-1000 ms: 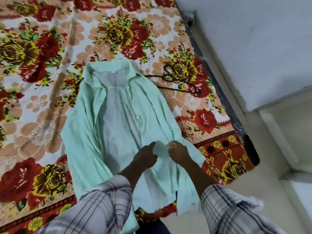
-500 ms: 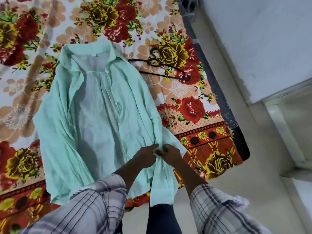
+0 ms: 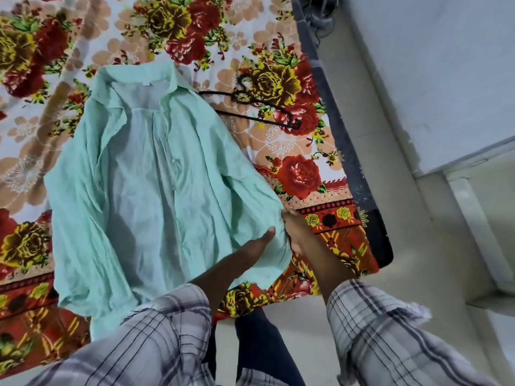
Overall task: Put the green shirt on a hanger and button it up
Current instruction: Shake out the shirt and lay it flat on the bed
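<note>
Fabric at the near right corner of the green shirt (image 3: 156, 190) has been redistributed. Half a second ago both hands pinched the right front panel into a narrow bunched strip hanging off the bed's near edge; the panel now lies spread wider across the bed (image 3: 55, 51), with only its lower corner gathered.

The left hand (image 3: 259, 243) rests on top of the cloth near the hem, thumb extended; its fingers are hidden under the hand, so their state cannot be told. The right hand (image 3: 292, 229) holds the right edge of the panel, fingers curled around the fabric edge in a pinch.

The shirt lies open, front up, collar at the far end, plackets parted, buttons unfastened. The view has also shifted: shirt and bedding sit further right in the picture than a second ago.

The black hanger (image 3: 259, 112) lies on the bed to the right of the collar, its left end touching or tucked under the shoulder; which of the two cannot be told. It is not inside the shirt.

Assessment: the work so far is flattening and arranging. Hanger insertion and buttoning both remain to be done.
</note>
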